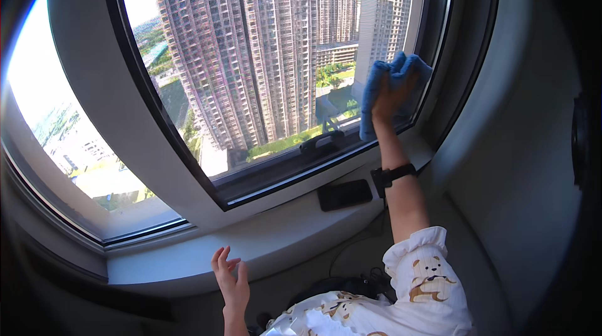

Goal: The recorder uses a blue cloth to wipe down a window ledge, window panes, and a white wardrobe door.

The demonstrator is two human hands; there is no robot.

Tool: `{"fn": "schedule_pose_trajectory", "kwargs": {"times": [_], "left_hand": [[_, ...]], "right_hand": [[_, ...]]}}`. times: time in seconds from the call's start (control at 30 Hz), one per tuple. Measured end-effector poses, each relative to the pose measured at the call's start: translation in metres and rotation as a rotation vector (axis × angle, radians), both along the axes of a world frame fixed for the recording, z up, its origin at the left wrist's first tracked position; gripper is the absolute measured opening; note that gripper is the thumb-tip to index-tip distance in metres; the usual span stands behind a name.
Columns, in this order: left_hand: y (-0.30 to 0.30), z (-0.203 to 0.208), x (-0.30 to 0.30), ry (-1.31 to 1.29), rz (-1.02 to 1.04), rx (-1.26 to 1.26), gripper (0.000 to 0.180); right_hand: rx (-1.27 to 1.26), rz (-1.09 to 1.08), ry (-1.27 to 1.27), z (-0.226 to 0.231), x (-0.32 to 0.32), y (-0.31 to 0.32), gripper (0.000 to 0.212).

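Note:
A folded blue cloth (371, 101) lies against the lower right part of the window pane (276, 72). My right hand (390, 99) holds it there with the arm stretched forward, a dark band around the wrist. Part of the fingers is lost against the cloth and the dark frame. In front of the sill, my left hand (231, 278) is raised with its fingers loosely bent and apart. Nothing is in it. A faint reflection of the cloth and arm shows in the glass.
On the white windowsill (251, 245) a black phone (344, 195) lies near my right forearm. A dark window handle (321, 141) juts from the lower frame. A second window (81, 148) is at the left, a grey wall (520, 135) at the right. Dark cables (370, 276) hang below the sill.

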State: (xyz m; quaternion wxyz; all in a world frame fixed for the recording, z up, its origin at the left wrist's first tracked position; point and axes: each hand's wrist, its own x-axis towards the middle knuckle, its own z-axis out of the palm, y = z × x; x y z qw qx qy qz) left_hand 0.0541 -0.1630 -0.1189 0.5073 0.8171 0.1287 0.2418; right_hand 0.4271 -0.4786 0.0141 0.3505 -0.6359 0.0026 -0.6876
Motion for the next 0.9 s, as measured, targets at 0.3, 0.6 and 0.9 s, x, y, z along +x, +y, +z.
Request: {"fn": "schedule_pose_trajectory", "kwargs": {"times": [0.3, 0.6, 0.9], "left_hand": [[-0.010, -0.015, 0.002, 0.077, 0.052, -0.045, 0.044], [0.019, 0.004, 0.000, 0.039, 0.008, 0.071, 0.042], [0.049, 0.034, -0.002, -0.053, -0.171, -0.005, 0.042]], "right_hand": [[0.275, -0.179, 0.319, -0.074, 0.090, -0.210, 0.060], [0.386, 0.355, 0.022, -0.016, -0.022, 0.006, 0.048], [0.177, 1.058, 0.128, -0.047, -0.145, 0.181, 0.050]]}}
